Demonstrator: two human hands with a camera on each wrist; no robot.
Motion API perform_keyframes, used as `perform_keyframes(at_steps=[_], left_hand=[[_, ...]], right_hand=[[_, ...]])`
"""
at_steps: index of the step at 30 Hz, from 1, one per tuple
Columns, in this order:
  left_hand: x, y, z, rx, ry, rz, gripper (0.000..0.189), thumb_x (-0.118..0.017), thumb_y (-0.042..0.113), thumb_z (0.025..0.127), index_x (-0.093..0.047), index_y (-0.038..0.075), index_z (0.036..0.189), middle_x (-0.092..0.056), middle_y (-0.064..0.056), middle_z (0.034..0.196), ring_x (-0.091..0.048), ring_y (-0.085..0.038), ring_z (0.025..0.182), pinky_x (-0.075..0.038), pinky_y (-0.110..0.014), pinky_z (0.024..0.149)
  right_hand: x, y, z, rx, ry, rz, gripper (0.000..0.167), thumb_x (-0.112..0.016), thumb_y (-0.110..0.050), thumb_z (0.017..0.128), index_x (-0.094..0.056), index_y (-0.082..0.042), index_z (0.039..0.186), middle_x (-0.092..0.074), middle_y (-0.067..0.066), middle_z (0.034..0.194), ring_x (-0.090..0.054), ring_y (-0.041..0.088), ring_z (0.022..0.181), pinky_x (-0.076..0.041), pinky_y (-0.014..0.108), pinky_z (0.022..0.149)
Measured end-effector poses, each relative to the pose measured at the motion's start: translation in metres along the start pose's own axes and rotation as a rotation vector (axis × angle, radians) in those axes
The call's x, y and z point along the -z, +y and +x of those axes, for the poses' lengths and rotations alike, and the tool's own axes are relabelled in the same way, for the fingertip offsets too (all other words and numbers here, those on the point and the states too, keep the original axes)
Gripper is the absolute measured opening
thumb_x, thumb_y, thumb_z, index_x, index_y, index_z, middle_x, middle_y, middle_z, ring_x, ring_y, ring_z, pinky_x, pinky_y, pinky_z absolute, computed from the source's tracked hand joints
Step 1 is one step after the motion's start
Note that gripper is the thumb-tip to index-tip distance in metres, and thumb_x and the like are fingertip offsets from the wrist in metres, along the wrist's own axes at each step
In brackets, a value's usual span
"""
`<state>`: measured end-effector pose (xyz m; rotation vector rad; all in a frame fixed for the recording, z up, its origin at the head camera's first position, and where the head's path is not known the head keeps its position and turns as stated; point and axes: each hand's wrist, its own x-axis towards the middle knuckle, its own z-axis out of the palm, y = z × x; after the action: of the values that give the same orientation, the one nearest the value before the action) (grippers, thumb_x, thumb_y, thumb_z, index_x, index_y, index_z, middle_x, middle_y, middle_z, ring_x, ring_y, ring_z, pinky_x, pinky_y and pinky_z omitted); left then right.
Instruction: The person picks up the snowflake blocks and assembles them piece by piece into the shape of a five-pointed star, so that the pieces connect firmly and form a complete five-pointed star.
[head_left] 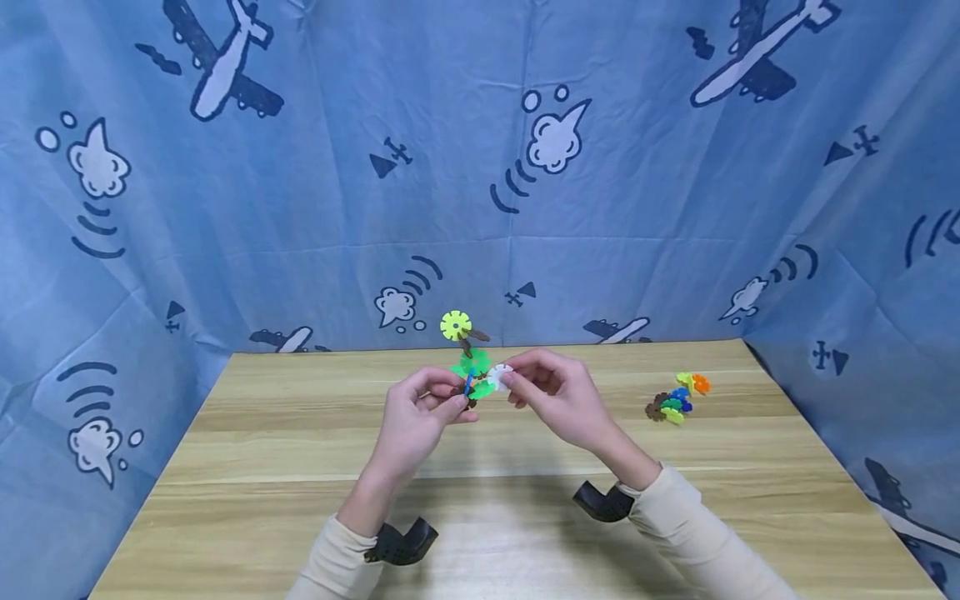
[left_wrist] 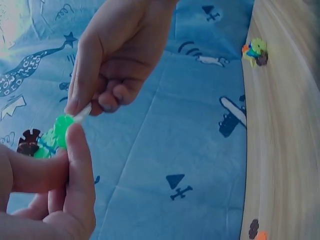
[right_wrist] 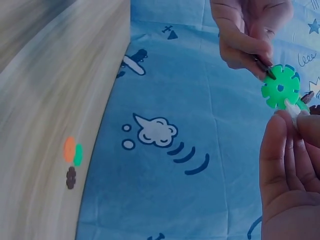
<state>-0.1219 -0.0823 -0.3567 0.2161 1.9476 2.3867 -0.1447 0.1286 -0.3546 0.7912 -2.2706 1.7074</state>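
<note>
Disc (head_left: 496,377), white and seemingly notched

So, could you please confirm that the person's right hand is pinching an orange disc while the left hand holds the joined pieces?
Not quite: the disc pinched by the right hand is white, as the head view shows. The left hand does hold the joined pieces.
</note>
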Motion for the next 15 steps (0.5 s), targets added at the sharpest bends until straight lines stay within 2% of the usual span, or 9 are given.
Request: perform_keyframes(at_steps=[9, 12, 15], left_hand=[[-0.0057, -0.0038, -0.0002, 0.026, 0.112, -0.020, 0.017, -0.061, -0.023, 0.086, -0.059, -0.016, 0.102, -0.051, -0.006, 0.079, -0.067, -0.014, 0.066, -0.065, -0.035, 0.072], [-0.0061, -0.0049, 0.0003, 0.027, 0.121, -0.024, 0.018, -0.061, -0.023, 0.086, -0.059, -0.016, 0.103, -0.050, -0.006, 0.080, -0.067, -0.014, 0.068, -0.065, -0.036, 0.073], [-0.0043, -0.0055, -0.0003, 0.050, 0.091, -0.036, 0.025, -0.062, -0.021, 0.087, -0.058, -0.015, 0.111, -0.048, -0.007, 0.084, -0.069, -0.016, 0.076, -0.064, -0.039, 0.078]], right_hand=[[-0.0071, -0.0001, -0.0019, 0.011, -0.019, 0.037, 0.006, -0.068, 0.002, 0.094, -0.070, 0.003, 0.099, -0.070, 0.018, 0.077, -0.067, 0.013, 0.062, -0.059, 0.028, 0.056], [-0.0087, 0.0009, -0.0016, 0.017, -0.004, 0.032, 0.007, -0.069, 0.002, 0.093, -0.071, 0.003, 0.100, -0.070, 0.018, 0.076, -0.067, 0.013, 0.062, -0.059, 0.028, 0.055], [-0.0084, 0.0005, -0.0008, 0.011, 0.008, 0.015, 0.009, -0.069, 0.001, 0.094, -0.072, 0.002, 0.102, -0.071, 0.017, 0.076, -0.067, 0.013, 0.063, -0.059, 0.028, 0.056]])
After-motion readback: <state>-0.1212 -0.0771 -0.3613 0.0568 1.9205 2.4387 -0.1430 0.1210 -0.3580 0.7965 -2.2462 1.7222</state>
